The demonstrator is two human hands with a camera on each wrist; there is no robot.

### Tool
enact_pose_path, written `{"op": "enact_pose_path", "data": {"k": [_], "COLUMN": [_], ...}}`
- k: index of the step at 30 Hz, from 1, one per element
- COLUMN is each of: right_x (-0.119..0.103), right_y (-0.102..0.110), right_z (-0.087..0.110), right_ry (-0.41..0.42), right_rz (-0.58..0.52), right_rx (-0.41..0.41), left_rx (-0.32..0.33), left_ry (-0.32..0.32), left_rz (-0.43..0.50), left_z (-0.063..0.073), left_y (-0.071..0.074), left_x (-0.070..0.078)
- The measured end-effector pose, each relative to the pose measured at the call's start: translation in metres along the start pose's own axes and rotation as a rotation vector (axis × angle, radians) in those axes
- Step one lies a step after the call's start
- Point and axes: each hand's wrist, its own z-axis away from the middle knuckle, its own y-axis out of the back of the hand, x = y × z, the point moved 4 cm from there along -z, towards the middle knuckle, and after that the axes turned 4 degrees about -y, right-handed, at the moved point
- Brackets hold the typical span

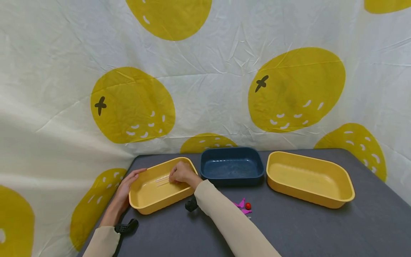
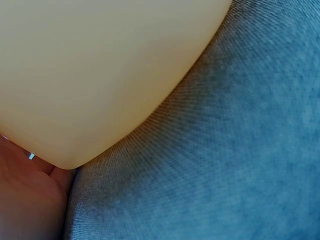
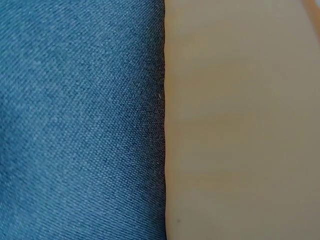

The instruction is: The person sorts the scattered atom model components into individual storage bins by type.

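A yellow tray [image 1: 151, 206] stands at an angle on the left of the table. My left hand [image 1: 123, 191] rests along its left side, fingers fairly straight at the far-left corner. In the left wrist view the palm [image 2: 30, 192] lies beside the tray's outer wall [image 2: 115, 75]. Over the tray's right half, my right hand [image 1: 183, 173] reaches inside with curled fingers. Thin pale sticks [image 1: 162, 179] lie on the tray floor, and one runs up to the pinching fingertips, which are partly hidden. The right wrist view has only the tray wall [image 3: 240, 120] and table.
A dark blue tray [image 1: 231, 181] stands at the back middle, with another yellow tray [image 1: 305, 194] to its right. Magenta pieces [image 1: 241, 203] and a red ball [image 1: 248, 206] lie near the right forearm, which partly covers them. A patterned cloth [image 1: 212, 103] hangs behind the grey table [image 1: 289, 232].
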Motion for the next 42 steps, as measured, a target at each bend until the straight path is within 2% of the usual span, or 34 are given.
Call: {"op": "enact_pose_path", "data": {"k": [10,21,31,42], "right_x": [0.003,0.001,-0.014,-0.017], "right_y": [0.004,0.009,0.018,0.033], "right_z": [0.004,0.005,0.014,0.026], "right_ry": [0.002,0.004,0.099,0.155], "right_rz": [-0.001,-0.036,-0.074,-0.071], "right_rx": [0.015,-0.003,-0.058,-0.06], "left_rx": [0.006,-0.013,-0.012,-0.012], "left_ry": [0.014,0.0,-0.04,-0.047], "left_rz": [-0.035,-0.02,-0.015,-0.018], "left_z": [-0.003,-0.004,0.001,0.002], "left_y": [-0.005,-0.008,-0.002,0.0], "left_x": [0.0,0.0,0.0,0.002]}}
